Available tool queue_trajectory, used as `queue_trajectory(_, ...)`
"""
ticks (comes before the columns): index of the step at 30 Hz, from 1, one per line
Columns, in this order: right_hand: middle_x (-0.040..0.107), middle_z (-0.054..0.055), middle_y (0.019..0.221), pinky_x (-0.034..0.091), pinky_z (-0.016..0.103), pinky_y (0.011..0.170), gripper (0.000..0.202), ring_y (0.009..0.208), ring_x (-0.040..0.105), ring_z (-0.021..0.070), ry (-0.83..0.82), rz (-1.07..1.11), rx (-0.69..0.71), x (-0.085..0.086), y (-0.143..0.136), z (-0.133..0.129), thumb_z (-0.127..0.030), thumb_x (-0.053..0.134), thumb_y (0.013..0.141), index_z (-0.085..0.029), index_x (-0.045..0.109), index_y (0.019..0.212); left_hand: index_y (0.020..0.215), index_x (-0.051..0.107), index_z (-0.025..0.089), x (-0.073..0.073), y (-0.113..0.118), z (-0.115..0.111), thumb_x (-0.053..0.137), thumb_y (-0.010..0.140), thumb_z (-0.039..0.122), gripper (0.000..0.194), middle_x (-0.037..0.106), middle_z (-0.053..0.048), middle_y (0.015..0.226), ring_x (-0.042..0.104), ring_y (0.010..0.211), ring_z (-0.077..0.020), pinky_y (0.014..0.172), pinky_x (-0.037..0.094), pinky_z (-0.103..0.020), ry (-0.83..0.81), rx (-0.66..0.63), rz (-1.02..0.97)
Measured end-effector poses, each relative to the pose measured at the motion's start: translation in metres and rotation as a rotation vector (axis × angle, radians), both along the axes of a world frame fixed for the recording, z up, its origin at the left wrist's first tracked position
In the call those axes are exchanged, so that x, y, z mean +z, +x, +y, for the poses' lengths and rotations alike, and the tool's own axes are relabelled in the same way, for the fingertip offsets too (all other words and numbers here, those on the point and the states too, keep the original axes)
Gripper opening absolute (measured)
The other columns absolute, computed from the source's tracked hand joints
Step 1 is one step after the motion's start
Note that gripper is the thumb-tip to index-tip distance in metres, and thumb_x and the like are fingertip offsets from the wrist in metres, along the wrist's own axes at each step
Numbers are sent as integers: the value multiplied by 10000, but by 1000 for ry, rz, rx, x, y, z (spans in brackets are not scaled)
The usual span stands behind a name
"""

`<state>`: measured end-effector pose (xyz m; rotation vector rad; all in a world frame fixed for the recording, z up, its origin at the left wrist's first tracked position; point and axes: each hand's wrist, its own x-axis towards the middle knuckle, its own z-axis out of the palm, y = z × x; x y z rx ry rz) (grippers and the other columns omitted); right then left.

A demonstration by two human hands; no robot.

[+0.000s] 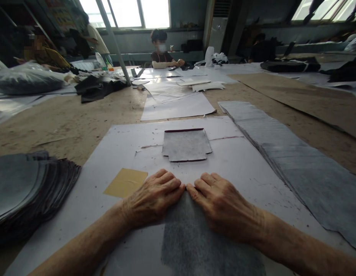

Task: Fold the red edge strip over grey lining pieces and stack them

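A grey sheet of fabric-like material (195, 241) lies in front of me on white paper (103, 153). Its far edge is under the fingers of my left hand (156, 197) and my right hand (222, 203). Both hands are closed, with fingers curled and thumb tips almost meeting at that edge. The fingers hide most of the edge. Just beyond them a smaller grey piece (186, 145) with notched corners and dark red edges rests flat. Left of my left hand lies a tan square (126, 182).
A thick stack of rounded dark-edged pieces (31, 188) stands at the left. Long grey strips (298, 172) are layered at the right. Farther back are white sheets (178, 103), a plastic-wrapped bundle (28, 78), a slanted pole (117, 42) and several people, one seated opposite (163, 57).
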<state>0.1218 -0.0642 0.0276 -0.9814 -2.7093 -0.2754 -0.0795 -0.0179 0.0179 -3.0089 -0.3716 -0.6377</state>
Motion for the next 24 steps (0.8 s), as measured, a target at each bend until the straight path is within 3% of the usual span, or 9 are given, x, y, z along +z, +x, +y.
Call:
queue_trajectory(4,539,88,786,408,311,617,231,700,416,199,-50,97,92,-11,-3,3,9,420,729,-74,609,834,1045,531,96,-1,-7,4,362,852,74,258,568,-83,825,469,744,-181,673,401,-351,-66,7,-34)
queue_trajectory(8,543,89,813,439,301,644,269,713,424,188,-142,158,70,-12,-1,3,26,411,723,-60,599,896,1060,539,153,6,-21,-3,388,788,40,331,564,-74,876,485,754,-167,677,391,-344,-177,63,-190)
queue_trajectory(13,529,90,838,451,304,679,368,762,438,187,-255,200,42,-9,-2,9,19,382,734,-71,560,1044,1063,538,133,12,-23,-30,431,768,80,318,583,-91,949,507,807,-195,715,408,-371,-311,133,-4)
queue_trajectory(24,479,44,770,398,240,595,524,661,439,135,-346,165,-17,-5,-6,12,1,380,729,-211,532,1184,1102,497,73,5,-20,-37,409,712,72,400,576,-124,879,499,785,-224,680,436,-397,-229,131,-8)
